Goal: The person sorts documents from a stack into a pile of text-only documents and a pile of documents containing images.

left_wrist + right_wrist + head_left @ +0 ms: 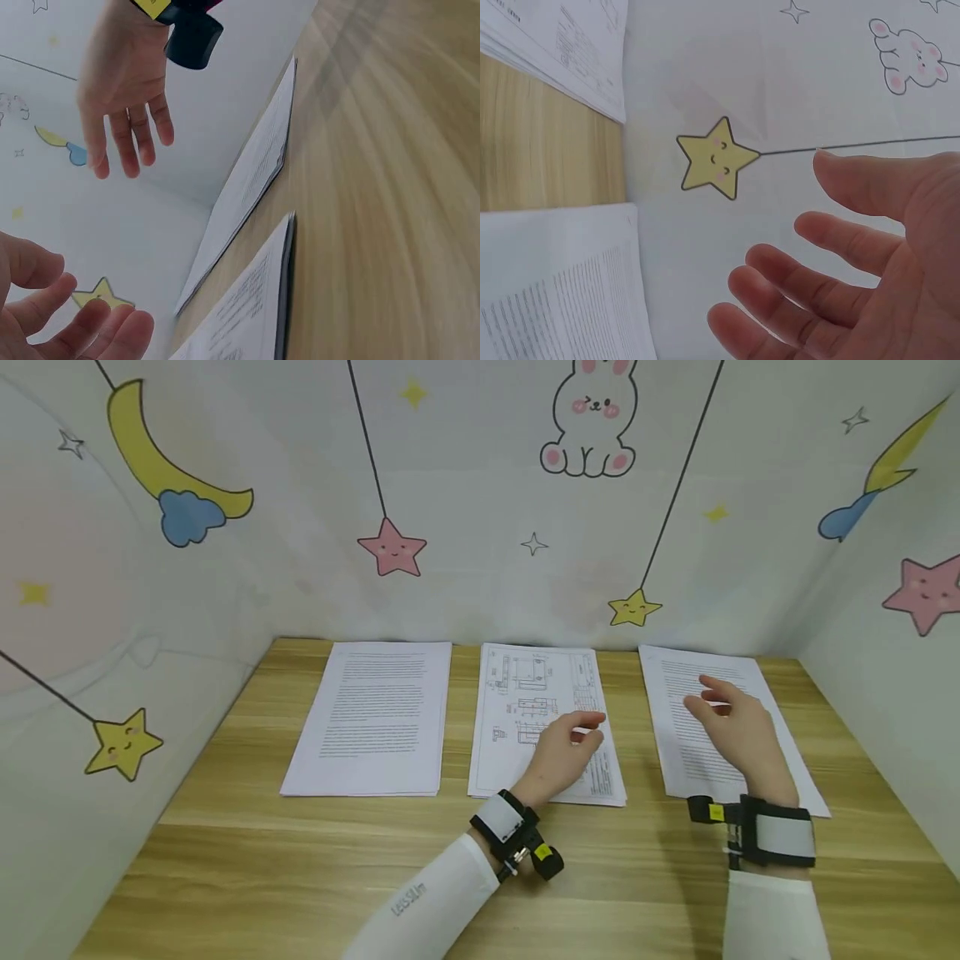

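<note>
Three stacks of printed paper lie in a row on a wooden table. My left hand [564, 755] hovers over the middle stack [498, 693], which shows technical drawings; its fingers are loosely bent and hold nothing. Above the right stack [682, 735], covered with lines of text, is my right hand [735, 724], also with nothing in it. In the right wrist view the right hand's fingers [810, 292] are spread and relaxed. The left wrist view shows both hands raised off the paper. The left stack [375, 718], also text, has no hand near it.
The wooden table [300, 877] meets a pale wall covering [480, 585] behind the stacks and at both sides, printed with stars, a moon and a rabbit. Strips of bare wood separate the stacks. Each wrist wears a strap with a small camera.
</note>
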Motion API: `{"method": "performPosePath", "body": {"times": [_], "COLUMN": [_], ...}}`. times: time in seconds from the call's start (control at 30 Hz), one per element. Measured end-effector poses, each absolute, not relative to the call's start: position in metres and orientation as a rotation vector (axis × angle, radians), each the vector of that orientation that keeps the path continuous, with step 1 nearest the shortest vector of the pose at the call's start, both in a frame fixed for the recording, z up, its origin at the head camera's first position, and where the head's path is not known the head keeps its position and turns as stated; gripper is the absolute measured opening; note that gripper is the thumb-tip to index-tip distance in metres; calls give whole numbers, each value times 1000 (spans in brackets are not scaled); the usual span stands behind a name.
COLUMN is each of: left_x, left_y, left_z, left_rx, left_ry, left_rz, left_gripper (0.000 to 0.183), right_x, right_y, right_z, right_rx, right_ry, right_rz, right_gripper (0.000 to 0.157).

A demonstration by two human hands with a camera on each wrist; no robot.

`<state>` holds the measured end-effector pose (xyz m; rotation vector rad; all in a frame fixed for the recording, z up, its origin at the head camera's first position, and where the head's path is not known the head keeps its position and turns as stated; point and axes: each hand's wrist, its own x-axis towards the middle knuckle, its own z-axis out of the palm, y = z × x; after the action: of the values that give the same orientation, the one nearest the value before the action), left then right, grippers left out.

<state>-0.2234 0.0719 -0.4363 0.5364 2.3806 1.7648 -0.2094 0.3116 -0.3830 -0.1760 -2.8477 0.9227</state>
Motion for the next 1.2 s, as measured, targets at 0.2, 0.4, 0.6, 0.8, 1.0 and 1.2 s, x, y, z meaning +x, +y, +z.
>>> {"method": "performPosePath", "body": {"times": [0.2, 0.4, 0.6, 0.8, 1.0, 1.2], "left_x": [-221, -217, -214, -210, -208, -208], "left_y": [105, 124, 141, 154, 166, 172], "left_z": [-435, -439, -446, -449, -447, -446], "left_rx": [495, 462, 261, 176, 131, 39], "left_ry": [2239, 2211, 2095, 2016, 1956, 1719], "left_rz": [1760, 1715, 1756, 1797, 1820, 1998], "left_gripper": [36, 36, 35, 37, 43, 54], "right_x": [-202, -198, -195, -189, -185, -188], "right_y": [347, 380, 406, 428, 438, 431], "right_z": [-387, -403, -416, -428, -437, -439], "right_rx": [-332, -513, -649, -731, -837, -754], "right_ry": [-2884, -2941, -3016, -3045, -3056, -3109], "right_rz": [874, 829, 831, 862, 931, 892], "right_gripper": [67, 71, 77, 80, 82, 82]}}
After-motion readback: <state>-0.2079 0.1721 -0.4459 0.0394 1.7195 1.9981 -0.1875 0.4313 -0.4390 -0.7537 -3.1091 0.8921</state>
